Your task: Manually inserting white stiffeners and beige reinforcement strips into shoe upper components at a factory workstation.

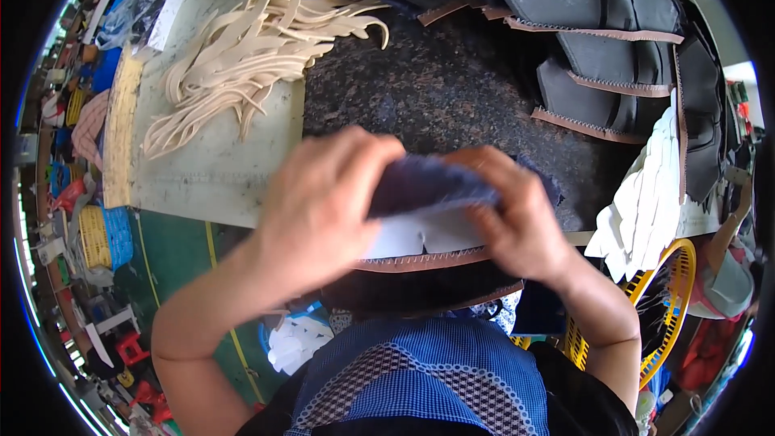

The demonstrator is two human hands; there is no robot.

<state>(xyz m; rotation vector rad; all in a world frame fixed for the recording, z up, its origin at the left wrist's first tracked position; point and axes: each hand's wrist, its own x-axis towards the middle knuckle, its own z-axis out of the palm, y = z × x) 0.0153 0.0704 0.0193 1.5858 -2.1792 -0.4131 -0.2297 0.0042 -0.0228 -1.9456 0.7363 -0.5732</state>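
Note:
Between my hands, near the front edge of the table, is a bent dark blue fabric piece (432, 182) with a pale inner face and a brown stitched edge along its lower side. My left hand (327, 194) is closed on its left end, fingers over the top. The other end is pinched by my right hand (517, 214), its thumb against the pale face. Both hands are slightly blurred. Just below, over my lap, lies another dark piece (404, 291) with a brown edge, partly hidden.
Cream curved strips (242, 56) lie heaped at the far left of the table. Dark panels with brown stitched edges (597, 12) overlap at the far right, beside stacked white pieces (646, 194). A yellow basket (686, 282) stands at the right, near another person (724, 274).

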